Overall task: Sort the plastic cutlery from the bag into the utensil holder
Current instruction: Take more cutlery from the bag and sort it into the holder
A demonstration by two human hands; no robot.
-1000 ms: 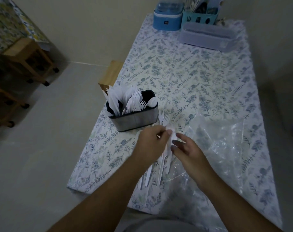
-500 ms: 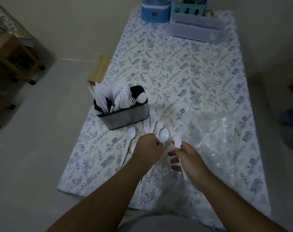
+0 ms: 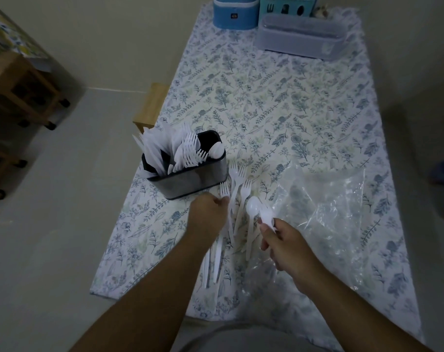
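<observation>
Risk lies chiefly with the loose cutlery (image 3: 237, 212), which sits fanned out on the table (image 3: 279, 102) near its front left corner, just in front of the utensil holder (image 3: 187, 177). The left hand (image 3: 209, 215) is curled over this pile, fingers bent on a fork (image 3: 224, 190); whether it has a firm hold cannot be told. The right hand (image 3: 279, 241) is closed around a white spoon (image 3: 265, 215). A careless sweep could push handles past the front edge, where several already lie close. The holder stands near the left edge and is crowded with knives and forks, so a forced insertion could tip it. The clear bag (image 3: 325, 207) lies flat and slack by the right hand, and may slide or drag pieces. The floral cloth hides pale plastic poorly lit. The room is dim, with bare floor, storage boxes (image 3: 302, 36) at the far edge and wooden furniture (image 3: 20, 90) to the left.
</observation>
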